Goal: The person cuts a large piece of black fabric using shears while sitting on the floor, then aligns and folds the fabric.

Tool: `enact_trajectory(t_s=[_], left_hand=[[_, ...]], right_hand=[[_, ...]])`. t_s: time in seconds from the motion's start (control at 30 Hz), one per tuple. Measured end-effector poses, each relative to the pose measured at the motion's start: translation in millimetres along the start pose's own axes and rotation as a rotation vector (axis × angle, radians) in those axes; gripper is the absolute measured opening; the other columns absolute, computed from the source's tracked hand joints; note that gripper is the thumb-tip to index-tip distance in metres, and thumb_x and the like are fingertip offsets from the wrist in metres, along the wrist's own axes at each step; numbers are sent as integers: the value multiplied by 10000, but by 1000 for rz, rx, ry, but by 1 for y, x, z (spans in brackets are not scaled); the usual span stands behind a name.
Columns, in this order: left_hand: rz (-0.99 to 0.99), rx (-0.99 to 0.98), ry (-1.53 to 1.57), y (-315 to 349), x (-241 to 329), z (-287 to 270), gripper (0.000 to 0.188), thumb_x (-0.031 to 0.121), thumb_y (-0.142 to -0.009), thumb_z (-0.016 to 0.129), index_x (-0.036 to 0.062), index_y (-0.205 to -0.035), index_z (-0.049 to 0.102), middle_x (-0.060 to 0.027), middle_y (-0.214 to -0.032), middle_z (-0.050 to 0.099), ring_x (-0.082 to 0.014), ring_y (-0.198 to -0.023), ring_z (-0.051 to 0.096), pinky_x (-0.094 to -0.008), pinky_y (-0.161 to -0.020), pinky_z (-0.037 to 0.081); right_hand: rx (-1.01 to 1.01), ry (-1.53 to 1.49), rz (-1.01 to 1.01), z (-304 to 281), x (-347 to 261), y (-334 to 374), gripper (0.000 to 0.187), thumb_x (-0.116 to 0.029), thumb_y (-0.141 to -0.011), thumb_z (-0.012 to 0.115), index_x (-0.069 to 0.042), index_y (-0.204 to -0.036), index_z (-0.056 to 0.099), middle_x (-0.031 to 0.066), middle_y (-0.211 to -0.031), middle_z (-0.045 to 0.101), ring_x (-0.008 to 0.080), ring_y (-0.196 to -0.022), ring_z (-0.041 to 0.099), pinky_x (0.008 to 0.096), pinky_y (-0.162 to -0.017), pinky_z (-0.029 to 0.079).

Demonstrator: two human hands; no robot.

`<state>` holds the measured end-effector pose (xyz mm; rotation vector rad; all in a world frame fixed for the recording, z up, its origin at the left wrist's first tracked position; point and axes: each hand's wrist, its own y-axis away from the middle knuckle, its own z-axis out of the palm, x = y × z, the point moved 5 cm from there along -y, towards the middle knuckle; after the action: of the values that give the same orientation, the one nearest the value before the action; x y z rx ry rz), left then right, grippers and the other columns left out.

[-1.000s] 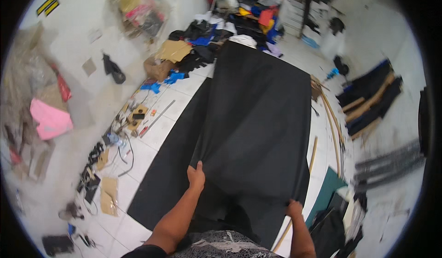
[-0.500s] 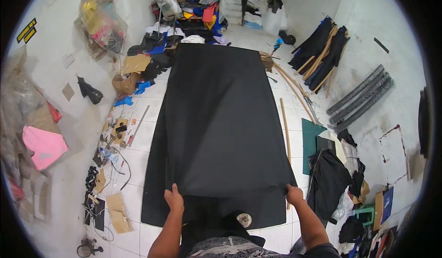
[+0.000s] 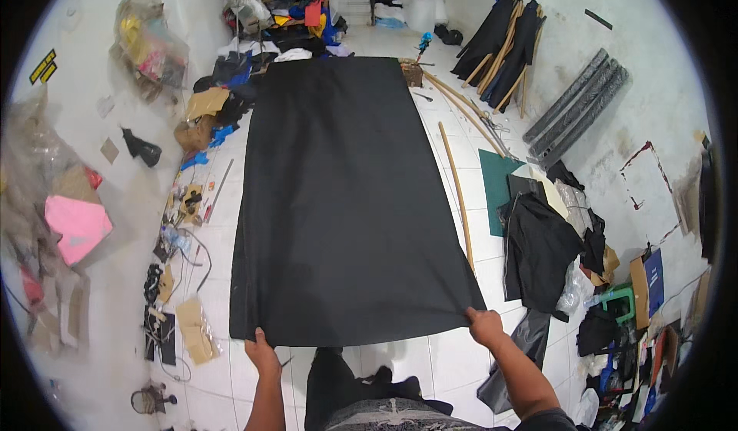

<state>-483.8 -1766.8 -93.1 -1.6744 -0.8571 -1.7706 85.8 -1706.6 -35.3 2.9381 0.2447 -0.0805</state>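
Note:
A large black sheet (image 3: 346,223), like fabric or vinyl, stretches away from me over the white tiles. Its near left corner is pinched in my left hand (image 3: 263,354), thumb on top. My right hand (image 3: 486,328) grips the near right corner, where small creases run inward from the fingers. Between the hands the near edge sags in a shallow curve. Along the left side a second black edge (image 3: 240,292) shows under the top layer. Beside my left hand is a thin dark object (image 3: 287,361), too small to make out.
A wooden stick (image 3: 457,193) lies along the sheet's right side. Further right are a green mat (image 3: 496,177) and a black bundle (image 3: 538,242). Tools, cables and cardboard (image 3: 197,331) line the left wall. A heap of cloth (image 3: 300,16) stands at the far end.
My hands have drawn the sheet's near edge over the lower black layer, which is now mostly covered. The view has shifted too, and white tiles show below the near edge.

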Motion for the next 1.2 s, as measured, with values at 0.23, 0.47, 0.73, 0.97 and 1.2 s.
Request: enact_trajectory(t_s=[0.23, 0.47, 0.73, 0.97, 1.2], left_hand=[[-62, -29, -30, 75, 26, -63, 341, 149, -1015, 524, -101, -1245, 555, -149, -1175, 636, -223, -1033, 614, -336, -927, 486], [-263, -41, 111, 73, -101, -56, 398, 162, -993, 561, -52, -1322, 497, -146, -1213, 612, -242, -1030, 635, -356, -872, 546], [-573, -208, 107, 34, -378, 25, 265, 152, -984, 574, 41, -1207, 484, -156, -1153, 599, -283, -943, 651, -430, -824, 571], [-783, -484, 97, -11, -612, 54, 84, 104, -981, 581, 40, -1023, 547, -117, -980, 653, -276, -870, 685, -413, -809, 587], [-812, -574, 113, -31, -703, 71, 297, 268, -959, 630, 8, -1071, 538, -228, -1137, 635, -331, -1012, 661, -442, -871, 569]], right_hand=[[-41, -69, 15, 22, -14, 92, 207, -79, -769, 582, -109, -968, 632, 146, -782, 699, 352, -730, 689, 487, -656, 521], [41, -163, 141, 182, 10, 90, 265, -56, -758, 585, -115, -995, 688, 144, -826, 703, 355, -758, 685, 496, -668, 533], [140, -170, 108, 434, 80, -48, 287, -47, -794, 595, -80, -1065, 681, 155, -928, 713, 356, -811, 683, 496, -694, 525], [279, -183, 76, 587, 121, -127, 377, 43, -721, 592, -55, -1072, 691, 128, -1026, 726, 316, -969, 684, 445, -808, 508], [403, -163, -10, 607, 147, -150, 437, 51, -648, 670, -73, -1066, 688, 135, -1032, 712, 339, -981, 667, 441, -860, 499]])
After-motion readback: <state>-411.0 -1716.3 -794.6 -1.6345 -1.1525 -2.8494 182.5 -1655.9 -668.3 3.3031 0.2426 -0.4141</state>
